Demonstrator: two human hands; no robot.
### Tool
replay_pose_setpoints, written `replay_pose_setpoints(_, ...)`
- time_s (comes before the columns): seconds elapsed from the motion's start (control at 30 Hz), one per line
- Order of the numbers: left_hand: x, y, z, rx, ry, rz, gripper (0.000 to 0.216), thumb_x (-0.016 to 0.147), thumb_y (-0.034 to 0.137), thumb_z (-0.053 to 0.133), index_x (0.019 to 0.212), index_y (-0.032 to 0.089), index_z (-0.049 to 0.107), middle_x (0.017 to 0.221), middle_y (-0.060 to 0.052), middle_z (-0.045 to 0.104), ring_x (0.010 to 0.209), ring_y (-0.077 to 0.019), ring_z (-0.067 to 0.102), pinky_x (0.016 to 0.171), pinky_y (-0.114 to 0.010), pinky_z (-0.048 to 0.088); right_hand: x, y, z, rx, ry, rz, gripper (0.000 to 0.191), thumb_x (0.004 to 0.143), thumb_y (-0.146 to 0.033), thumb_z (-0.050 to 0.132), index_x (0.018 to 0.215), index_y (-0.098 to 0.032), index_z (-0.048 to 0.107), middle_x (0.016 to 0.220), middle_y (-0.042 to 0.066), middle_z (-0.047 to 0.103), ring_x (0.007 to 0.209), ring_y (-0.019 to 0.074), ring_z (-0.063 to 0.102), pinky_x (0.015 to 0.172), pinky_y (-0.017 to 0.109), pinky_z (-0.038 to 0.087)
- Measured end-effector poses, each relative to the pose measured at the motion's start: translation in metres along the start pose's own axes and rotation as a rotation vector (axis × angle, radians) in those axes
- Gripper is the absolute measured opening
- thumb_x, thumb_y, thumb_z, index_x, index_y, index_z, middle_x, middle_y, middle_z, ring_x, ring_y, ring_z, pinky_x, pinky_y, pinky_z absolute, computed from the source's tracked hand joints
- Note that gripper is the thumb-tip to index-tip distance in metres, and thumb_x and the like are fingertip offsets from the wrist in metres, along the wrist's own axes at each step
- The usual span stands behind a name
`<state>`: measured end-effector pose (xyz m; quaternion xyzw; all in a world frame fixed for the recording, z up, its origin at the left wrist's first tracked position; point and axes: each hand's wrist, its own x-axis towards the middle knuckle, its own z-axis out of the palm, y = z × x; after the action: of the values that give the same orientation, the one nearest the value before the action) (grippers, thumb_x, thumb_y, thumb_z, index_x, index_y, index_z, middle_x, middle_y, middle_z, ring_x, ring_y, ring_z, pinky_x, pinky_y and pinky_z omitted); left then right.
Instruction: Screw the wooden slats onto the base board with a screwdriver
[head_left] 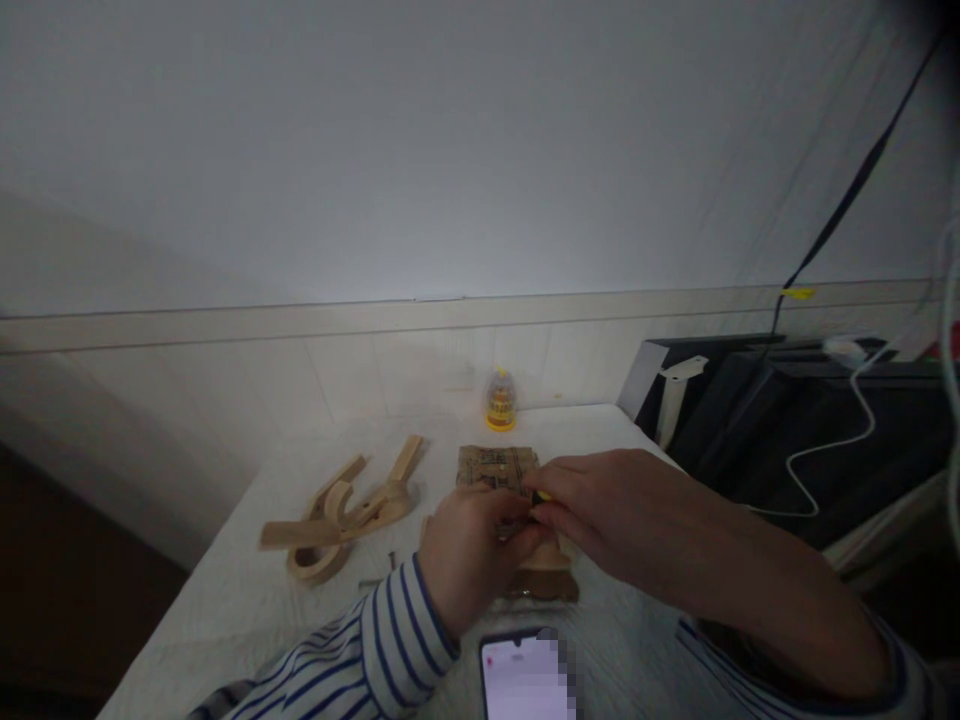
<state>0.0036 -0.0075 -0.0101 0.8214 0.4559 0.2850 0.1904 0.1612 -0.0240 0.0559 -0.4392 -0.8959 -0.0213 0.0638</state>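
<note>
My left hand [476, 545] is closed, its thumb and fingers curled together over a pale wooden piece [555, 556]. What its fingertips pinch is hidden. My right hand [592, 500] comes in from the right and grips a small yellow-and-black screwdriver [541, 496], mostly covered by the fingers. The two hands' fingertips meet close together. Under them lies a brown packet [495, 460] with dark print on its far part. Left of my hands, curved wooden parts [337, 520] rest in a loose group, with a couple of screws [391, 560] near my left cuff.
A clear-domed container with a yellow base [501, 405] stands at the table's back, by the wall. A lit phone [521, 680] lies at the near edge. To the right are dark panels [810, 420] and a white cable [817, 452]. The white-covered table [217, 610] extends leftward.
</note>
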Motion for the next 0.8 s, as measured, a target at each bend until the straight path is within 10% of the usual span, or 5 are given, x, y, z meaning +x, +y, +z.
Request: replay_pose_setpoints(0.8, 0.0013, 0.0028, -0.0063, -0.095, -0.085, 0.099, 0.013, 0.079, 0.023, 0.055, 0.076, 0.017, 0.066, 0.072, -0.003, 0.066, 0.067, -0.0146, 0.059, 0.060, -0.022, 0.042, -0.0012, 0.0007, 0.0007, 0.002, -0.023, -0.015, 0.010, 0.078, -0.012, 0.049, 0.073, -0.019, 0.055, 0.068, 0.000, 0.061, 0.061, 0.0156, 0.057, 0.053, 0.027, 0.036)
